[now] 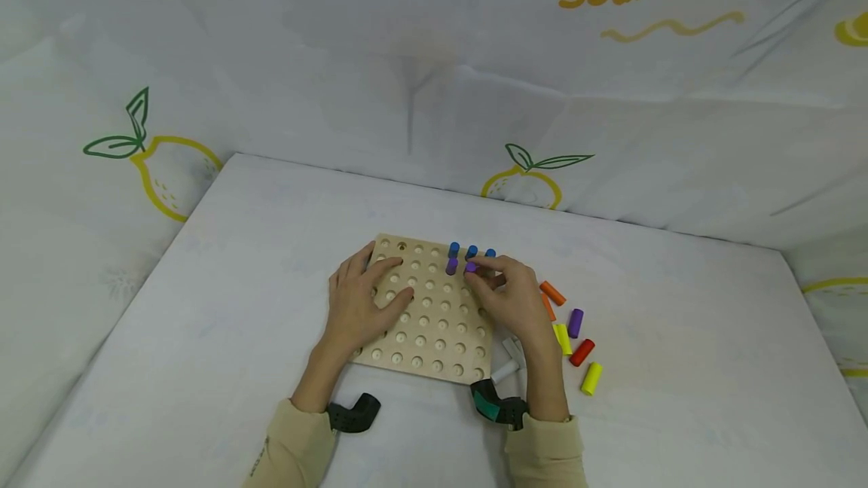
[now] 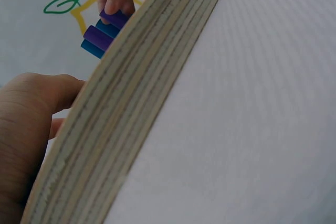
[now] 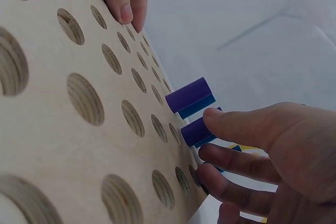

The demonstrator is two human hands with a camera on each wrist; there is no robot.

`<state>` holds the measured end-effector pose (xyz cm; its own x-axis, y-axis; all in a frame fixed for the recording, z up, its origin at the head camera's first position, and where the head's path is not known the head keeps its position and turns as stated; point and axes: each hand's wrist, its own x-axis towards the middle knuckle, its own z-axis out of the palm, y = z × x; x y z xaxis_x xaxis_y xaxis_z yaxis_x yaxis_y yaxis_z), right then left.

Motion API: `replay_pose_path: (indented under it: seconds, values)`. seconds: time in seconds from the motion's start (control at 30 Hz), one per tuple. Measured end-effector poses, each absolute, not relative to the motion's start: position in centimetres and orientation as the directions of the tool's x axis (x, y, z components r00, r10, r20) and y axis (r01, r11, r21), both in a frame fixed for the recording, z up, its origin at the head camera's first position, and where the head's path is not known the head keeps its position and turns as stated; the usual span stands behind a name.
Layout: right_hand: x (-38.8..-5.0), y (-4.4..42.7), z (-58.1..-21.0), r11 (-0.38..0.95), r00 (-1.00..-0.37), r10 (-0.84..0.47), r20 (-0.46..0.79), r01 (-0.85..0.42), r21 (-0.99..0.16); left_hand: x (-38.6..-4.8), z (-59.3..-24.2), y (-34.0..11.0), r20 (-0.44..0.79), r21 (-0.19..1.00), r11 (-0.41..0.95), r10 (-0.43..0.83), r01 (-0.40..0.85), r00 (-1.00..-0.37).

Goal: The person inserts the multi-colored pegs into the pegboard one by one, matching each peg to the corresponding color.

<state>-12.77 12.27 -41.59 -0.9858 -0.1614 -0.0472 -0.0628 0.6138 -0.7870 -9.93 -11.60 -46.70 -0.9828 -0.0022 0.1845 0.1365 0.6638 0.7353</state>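
Observation:
A square wooden pegboard (image 1: 429,353) with rows of round holes lies on the table. My left hand (image 1: 359,303) rests over its left edge, index finger and thumb stretched across the top. Near the far right corner, my right hand (image 1: 518,300) pinches a purple peg (image 1: 471,267) between thumb and fingers; the peg stands upright at a hole. Left of it is another purple peg (image 1: 451,266), upright in the board. Behind them a row of 3 blue pegs (image 1: 453,249) stands along the far edge. In the right wrist view the thumb (image 3: 236,124) touches the held peg.
Right of the board lie loose pegs: orange (image 1: 552,293), purple (image 1: 576,323), red (image 1: 582,352) and yellow (image 1: 591,379). White pegs (image 1: 505,371) lie against the board's right edge, partly hidden by the right forearm. A white cloth printed with lemons hangs behind the table.

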Motion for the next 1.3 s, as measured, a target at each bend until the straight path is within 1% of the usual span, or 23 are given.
replay_pose_path:
  seconds: [0.33, 0.97, 1.3]
  values:
    - [-12.75, 12.34, -41.57, 0.622, -0.986, -0.162, -0.043, -0.068, -0.78, -9.96, -46.77, -11.51, 0.192, 0.736, 0.663, -0.008, 0.138, -0.981]
    - [-12.75, 12.28, -41.59, 0.63, -0.985, -0.167, -0.032, -0.082, -0.773, -9.92, -46.48, -11.57, 0.167, 0.734, 0.669, -0.009, 0.118, -0.986]
    - [-12.75, 12.31, -41.63, 0.635, -0.985, -0.163, -0.046, -0.069, -0.769, -9.96, -46.47, -11.58, 0.167, 0.736, 0.666, -0.006, 0.121, -0.986]
